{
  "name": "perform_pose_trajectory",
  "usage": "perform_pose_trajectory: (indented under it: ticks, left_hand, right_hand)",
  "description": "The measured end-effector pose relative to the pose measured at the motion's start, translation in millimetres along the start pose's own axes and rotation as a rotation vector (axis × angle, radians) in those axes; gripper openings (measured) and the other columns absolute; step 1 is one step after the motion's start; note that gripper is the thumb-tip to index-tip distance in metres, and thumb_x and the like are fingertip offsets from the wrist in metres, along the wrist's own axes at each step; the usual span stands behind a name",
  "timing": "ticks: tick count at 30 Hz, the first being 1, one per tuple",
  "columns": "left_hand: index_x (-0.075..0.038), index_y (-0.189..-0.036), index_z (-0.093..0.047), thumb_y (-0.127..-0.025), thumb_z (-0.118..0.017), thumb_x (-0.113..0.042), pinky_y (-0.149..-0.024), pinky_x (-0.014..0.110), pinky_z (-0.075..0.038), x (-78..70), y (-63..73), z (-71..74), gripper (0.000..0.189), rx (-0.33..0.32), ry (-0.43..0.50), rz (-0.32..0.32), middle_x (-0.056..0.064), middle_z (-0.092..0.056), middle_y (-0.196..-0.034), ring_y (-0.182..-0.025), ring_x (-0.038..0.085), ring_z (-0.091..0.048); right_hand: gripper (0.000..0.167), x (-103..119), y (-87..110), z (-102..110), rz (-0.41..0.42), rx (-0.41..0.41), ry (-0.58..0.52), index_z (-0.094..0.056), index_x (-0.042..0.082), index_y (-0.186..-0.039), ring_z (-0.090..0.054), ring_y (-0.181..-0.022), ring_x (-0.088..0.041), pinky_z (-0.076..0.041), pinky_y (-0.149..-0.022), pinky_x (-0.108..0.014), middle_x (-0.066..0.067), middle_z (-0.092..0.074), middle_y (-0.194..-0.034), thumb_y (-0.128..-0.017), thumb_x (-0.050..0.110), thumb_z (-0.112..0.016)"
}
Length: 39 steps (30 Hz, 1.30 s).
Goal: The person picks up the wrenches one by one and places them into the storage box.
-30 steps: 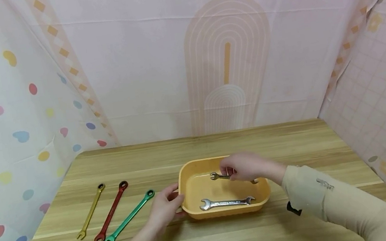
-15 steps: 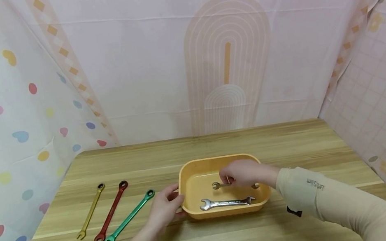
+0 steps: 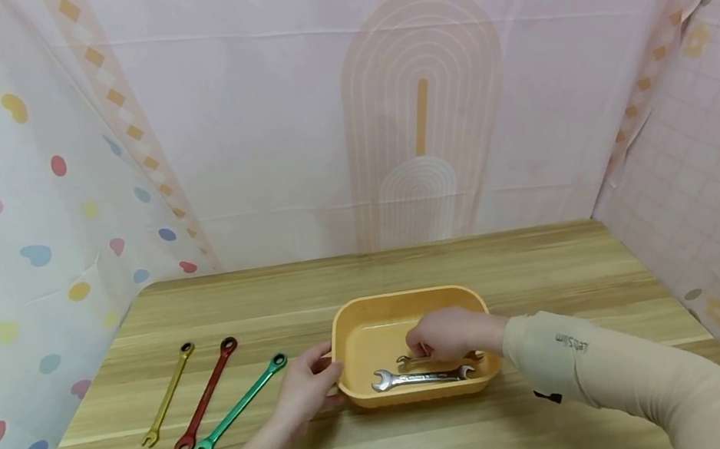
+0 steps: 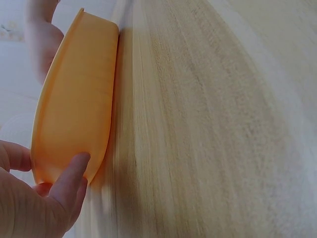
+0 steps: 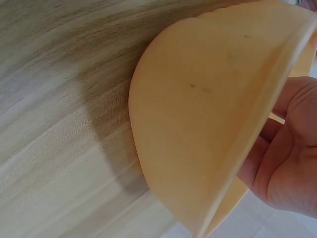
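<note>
A yellow-orange plastic box (image 3: 365,313) stands on the wooden table. My left hand (image 3: 307,385) holds its left end, with fingers and thumb against the outer wall (image 4: 79,94) in the left wrist view. Inside the box, my right hand (image 3: 449,334) grips a small open-end wrench (image 3: 403,361) around its middle; both wrench ends show beyond the hand. A larger silver open-end wrench (image 3: 422,377) lies along the near side of the box floor, close in front of the small one. In the right wrist view the box wall (image 5: 198,99) hides part of the right fingers.
Left of the box, three combination wrenches lie slanted on the table (image 3: 533,261): a gold one (image 3: 169,393), a red one (image 3: 207,397) and a green one (image 3: 243,405). Patterned cloth (image 3: 277,136) hangs behind the table and at both sides.
My right hand has moved down and nearer inside the box with the small wrench, bringing it alongside the larger wrench. The left hand stays at the box's left end.
</note>
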<state>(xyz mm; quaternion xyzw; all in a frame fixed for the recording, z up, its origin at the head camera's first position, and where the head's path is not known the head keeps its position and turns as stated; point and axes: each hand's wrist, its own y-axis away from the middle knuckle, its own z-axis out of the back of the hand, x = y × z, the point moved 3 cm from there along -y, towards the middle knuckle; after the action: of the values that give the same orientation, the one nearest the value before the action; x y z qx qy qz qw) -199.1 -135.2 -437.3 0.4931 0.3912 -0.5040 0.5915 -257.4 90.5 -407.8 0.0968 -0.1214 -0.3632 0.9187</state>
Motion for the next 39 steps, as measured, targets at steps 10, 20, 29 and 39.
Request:
perform_pose_trajectory:
  ticks: [10, 20, 29, 39]
  left_hand:
    - [0.005, -0.140, -0.050, -0.098, -0.057, -0.003, -0.069, 0.043, -0.060, 0.5, -1.2, 0.0, 0.043, 0.007, -0.001, 0.013, 0.024, -0.055, -0.120, -0.097, 0.030, -0.062]
    - [0.003, -0.138, -0.052, -0.097, -0.057, -0.002, -0.069, 0.041, -0.060, 0.6, -0.6, -0.7, 0.042, 0.006, -0.006, 0.028, 0.023, -0.056, -0.119, -0.096, 0.030, -0.062]
    - [0.005, -0.139, -0.051, -0.098, -0.057, -0.002, -0.069, 0.044, -0.060, 0.3, -1.8, -0.5, 0.042, 0.015, -0.001, 0.005, 0.025, -0.056, -0.119, -0.099, 0.032, -0.062]
    - [0.004, -0.137, -0.052, -0.097, -0.058, -0.002, -0.070, 0.043, -0.060, -0.9, -0.2, -0.1, 0.041, 0.005, -0.002, 0.017, 0.024, -0.056, -0.119, -0.098, 0.031, -0.061]
  right_hand:
    - [0.022, 2.1, -4.3, -3.4, -0.023, 0.007, 0.032, -0.058, 0.019, -0.077, -0.048, -0.069, -0.009, -0.041, -0.059, -0.028, 0.010, -0.050, -0.071, -0.087, 0.001, -0.066]
    - [0.021, 7.9, -3.6, -1.8, -0.030, 0.006, 0.050, -0.059, 0.017, -0.076, -0.047, -0.068, -0.009, -0.040, -0.058, -0.027, 0.010, -0.049, -0.069, -0.087, 0.001, -0.065]
    - [0.024, 10.8, -4.6, -1.3, -0.059, 0.010, 0.050, -0.058, 0.017, -0.074, -0.046, -0.068, -0.010, -0.040, -0.059, -0.027, 0.008, -0.048, -0.068, -0.088, -0.001, -0.064]
    - [0.020, 12.5, -8.6, 1.1, -0.057, -0.011, 0.050, -0.059, 0.017, -0.075, -0.046, -0.066, -0.010, -0.041, -0.058, -0.027, 0.008, -0.048, -0.069, -0.089, 0.003, -0.065]
